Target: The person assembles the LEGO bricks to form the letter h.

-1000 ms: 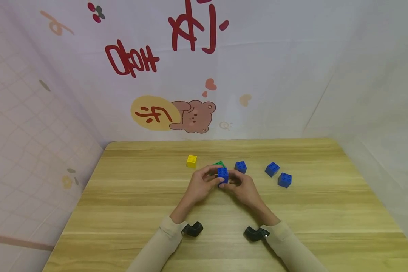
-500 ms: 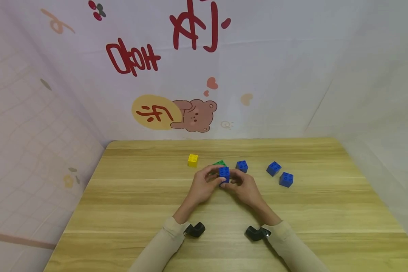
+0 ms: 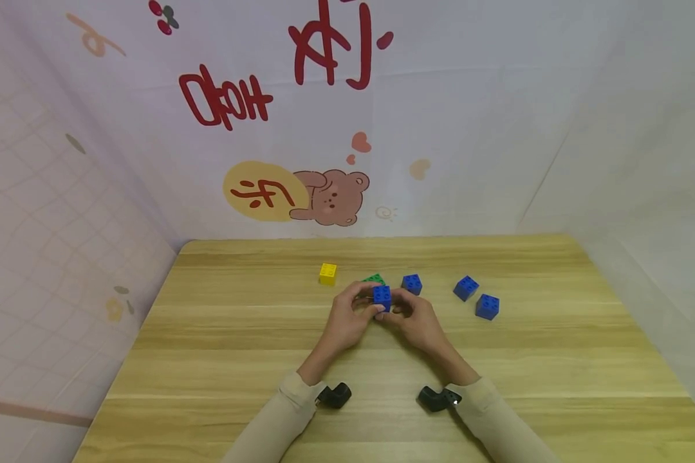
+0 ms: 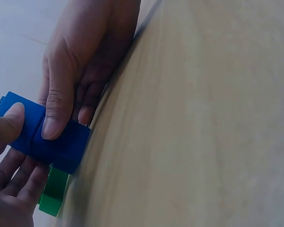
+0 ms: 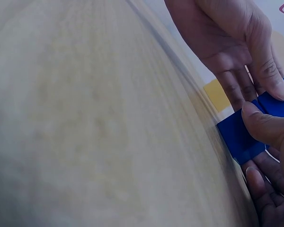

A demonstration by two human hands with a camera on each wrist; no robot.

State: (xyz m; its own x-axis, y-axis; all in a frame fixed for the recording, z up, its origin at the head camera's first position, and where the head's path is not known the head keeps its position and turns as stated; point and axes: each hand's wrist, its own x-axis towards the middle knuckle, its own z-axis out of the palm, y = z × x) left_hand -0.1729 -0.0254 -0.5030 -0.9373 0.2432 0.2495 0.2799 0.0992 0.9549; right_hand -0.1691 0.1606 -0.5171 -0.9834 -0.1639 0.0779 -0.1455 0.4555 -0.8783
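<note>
Two blue toy bricks are stacked one on the other between the hands over the wooden table (image 3: 226, 360). The left hand (image 3: 347, 318) pinches the upper blue brick (image 3: 381, 295), its thumb laid on the brick's near side. The right hand (image 3: 419, 325) pinches the lower blue brick (image 4: 68, 149), thumb on the front face. A thin seam shows between the two bricks in the left wrist view; whether they are fully pressed together I cannot tell. Just behind the stack, partly covered by the left hand, is a green brick (image 3: 375, 279).
A yellow brick (image 3: 327, 274) lies behind and left of the hands. Behind the right hand is a loose blue brick (image 3: 412, 284). Farther right lie two more, a blue brick (image 3: 466, 288) and another blue brick (image 3: 488, 307). A printed cloth wall (image 3: 469, 128) borders the table's back.
</note>
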